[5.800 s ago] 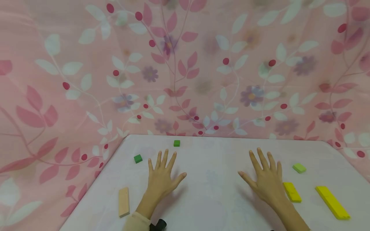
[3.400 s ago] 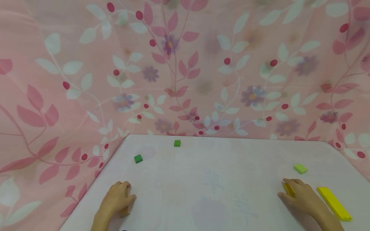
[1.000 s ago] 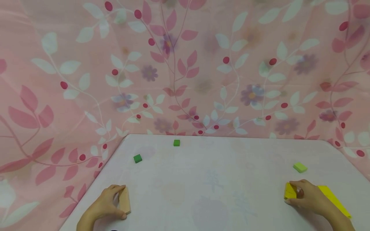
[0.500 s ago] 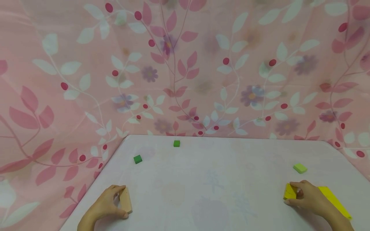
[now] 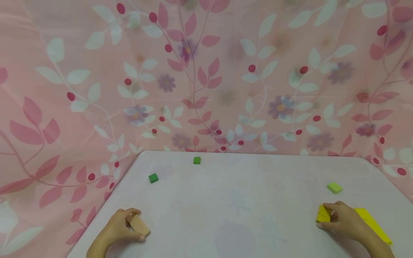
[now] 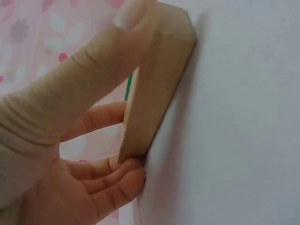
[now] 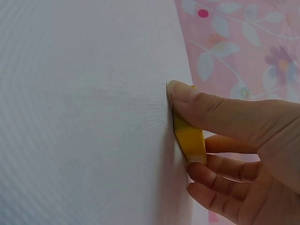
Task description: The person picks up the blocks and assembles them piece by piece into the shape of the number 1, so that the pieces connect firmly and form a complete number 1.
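At the table's left side, my left hand (image 5: 116, 225) pinches a flat, light wooden block (image 5: 140, 225), fingers at its far end and thumb at its near end. In the left wrist view the wooden block (image 6: 159, 79) stands tilted, touching or just over the white surface; I cannot tell which. On the right, my right hand (image 5: 346, 220) holds a short yellow block (image 5: 323, 214) between thumb and fingers. The right wrist view shows this yellow block (image 7: 191, 143) at the white surface, partly covered by the thumb. A longer yellow block (image 5: 371, 224) lies beyond that hand, partly hidden by it.
A light green block (image 5: 335, 187) lies behind the right hand. Toward the back left sit a dark green block (image 5: 153, 178) and another green block (image 5: 197, 160). The white table (image 5: 238, 186) ends at a pink floral curtain (image 5: 226, 89).
Both hands, first spread over the table, moved outward and took hold of the wooden block and short yellow block. Lately the wooden block's near end has swung right; the right hand stays nearly still.
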A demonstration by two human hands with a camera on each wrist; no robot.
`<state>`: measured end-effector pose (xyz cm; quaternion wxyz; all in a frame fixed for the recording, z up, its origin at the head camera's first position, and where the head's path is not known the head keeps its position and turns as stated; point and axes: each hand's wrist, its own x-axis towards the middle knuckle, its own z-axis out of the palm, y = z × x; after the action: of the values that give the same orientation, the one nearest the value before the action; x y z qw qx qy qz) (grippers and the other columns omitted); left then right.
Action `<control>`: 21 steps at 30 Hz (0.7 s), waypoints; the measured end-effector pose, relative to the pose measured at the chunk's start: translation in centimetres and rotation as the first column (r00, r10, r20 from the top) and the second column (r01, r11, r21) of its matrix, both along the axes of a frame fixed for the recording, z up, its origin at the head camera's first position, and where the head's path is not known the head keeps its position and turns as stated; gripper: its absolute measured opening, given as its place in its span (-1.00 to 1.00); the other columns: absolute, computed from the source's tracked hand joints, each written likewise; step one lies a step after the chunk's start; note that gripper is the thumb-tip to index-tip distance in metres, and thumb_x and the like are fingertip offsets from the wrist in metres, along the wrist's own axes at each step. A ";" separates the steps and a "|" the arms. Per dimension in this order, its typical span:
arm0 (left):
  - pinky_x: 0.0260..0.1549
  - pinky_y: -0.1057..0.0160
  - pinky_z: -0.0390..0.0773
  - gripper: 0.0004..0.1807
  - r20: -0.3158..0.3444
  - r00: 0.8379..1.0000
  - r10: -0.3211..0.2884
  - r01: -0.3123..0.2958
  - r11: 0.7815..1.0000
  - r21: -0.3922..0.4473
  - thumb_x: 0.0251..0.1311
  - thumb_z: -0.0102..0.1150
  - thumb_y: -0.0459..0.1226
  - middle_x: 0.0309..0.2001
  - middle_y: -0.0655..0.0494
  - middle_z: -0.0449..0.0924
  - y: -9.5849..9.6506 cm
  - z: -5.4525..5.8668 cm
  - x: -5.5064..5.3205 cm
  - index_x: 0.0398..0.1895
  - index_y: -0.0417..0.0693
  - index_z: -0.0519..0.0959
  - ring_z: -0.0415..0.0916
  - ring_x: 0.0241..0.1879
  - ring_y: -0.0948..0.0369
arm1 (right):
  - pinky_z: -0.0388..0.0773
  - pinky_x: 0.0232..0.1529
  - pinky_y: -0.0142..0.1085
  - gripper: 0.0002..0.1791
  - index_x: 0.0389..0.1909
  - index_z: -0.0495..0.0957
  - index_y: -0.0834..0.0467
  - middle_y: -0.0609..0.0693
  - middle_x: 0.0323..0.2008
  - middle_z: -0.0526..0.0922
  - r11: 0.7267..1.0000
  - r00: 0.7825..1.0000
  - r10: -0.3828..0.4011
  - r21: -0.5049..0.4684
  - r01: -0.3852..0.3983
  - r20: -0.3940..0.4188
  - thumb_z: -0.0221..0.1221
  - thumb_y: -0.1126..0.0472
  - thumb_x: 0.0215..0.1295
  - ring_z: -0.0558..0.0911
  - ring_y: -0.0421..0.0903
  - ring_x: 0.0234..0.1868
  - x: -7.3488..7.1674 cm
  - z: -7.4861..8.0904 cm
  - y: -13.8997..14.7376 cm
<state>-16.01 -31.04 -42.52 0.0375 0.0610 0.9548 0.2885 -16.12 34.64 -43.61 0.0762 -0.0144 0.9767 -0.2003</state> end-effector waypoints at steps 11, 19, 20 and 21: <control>-0.50 0.38 0.39 -0.54 0.067 0.994 -0.082 0.072 0.988 0.138 -0.22 0.40 -0.47 -0.45 0.07 0.41 -1.0 0.2 0.0 -0.11 -0.32 0.58 0.33 -0.48 0.28 | 0.40 -0.46 -0.37 -0.05 0.07 0.39 0.54 0.06 -0.30 0.47 1.000 1.000 -0.006 0.007 0.006 0.006 0.38 -0.18 -0.09 0.41 -0.11 -0.38 0.0 0.0 0.0; -0.52 0.40 0.42 -0.65 -0.022 0.991 -0.131 0.132 0.979 0.153 -0.21 0.45 -0.41 -0.49 0.09 0.46 -0.9 -0.5 -0.4 -0.28 -0.36 0.61 0.32 -0.51 0.40 | 0.44 -0.42 -0.33 -0.08 0.05 0.41 0.54 0.07 -0.30 0.49 1.000 1.000 0.011 0.012 -0.011 -0.010 0.38 -0.17 -0.08 0.43 -0.10 -0.37 0.0 0.0 0.1; -0.52 0.40 0.42 -0.65 -0.043 0.989 -0.141 0.146 0.976 0.159 -0.22 0.46 -0.40 -0.49 0.09 0.47 -0.8 -0.6 -0.4 -0.30 -0.36 0.61 0.32 -0.52 0.42 | 0.45 -0.42 -0.31 -0.08 0.04 0.41 0.54 0.07 -0.30 0.49 1.000 1.000 0.011 0.011 -0.011 -0.009 0.38 -0.17 -0.08 0.43 -0.10 -0.37 0.0 0.0 0.1; -0.53 0.40 0.42 -0.65 -0.064 0.987 -0.150 0.159 0.973 0.166 -0.23 0.47 -0.39 -0.49 0.10 0.47 -0.7 -0.8 -0.5 -0.31 -0.37 0.61 0.32 -0.52 0.43 | 0.45 -0.41 -0.29 -0.08 0.04 0.41 0.54 0.07 -0.30 0.49 1.000 1.000 0.010 0.008 -0.010 -0.007 0.38 -0.17 -0.08 0.43 -0.10 -0.37 0.0 -0.1 0.1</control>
<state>-16.47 -31.72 -43.28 0.0301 0.1452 0.9196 0.3638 -16.12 34.72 -43.68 0.0738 -0.0195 0.9777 -0.1959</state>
